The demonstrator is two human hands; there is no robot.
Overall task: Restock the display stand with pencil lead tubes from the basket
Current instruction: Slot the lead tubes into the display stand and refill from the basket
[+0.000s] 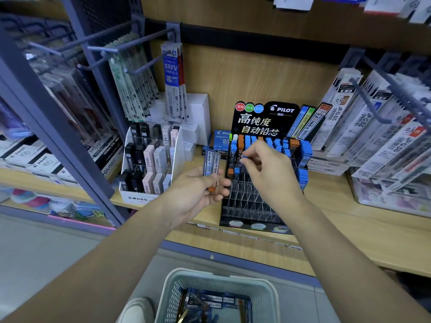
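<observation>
A black Pilot display stand (256,201) with a clear grid of slots sits on the wooden shelf; its upper rows hold blue- and orange-capped lead tubes, its lower rows are bare. My left hand (198,197) holds a few lead tubes (211,166) upright just left of the stand. My right hand (268,169) pinches a blue-capped lead tube (244,158) over the stand's upper left slots. A pale mesh basket (265,297) on the floor below holds several more tubes.
A white Mono eraser display (149,164) stands left of the stand. Hanging refill packs on pegs (172,82) crowd the left, more packs (373,127) the right. A purple upright post (58,136) stands at left. The wooden shelf edge (349,248) runs in front.
</observation>
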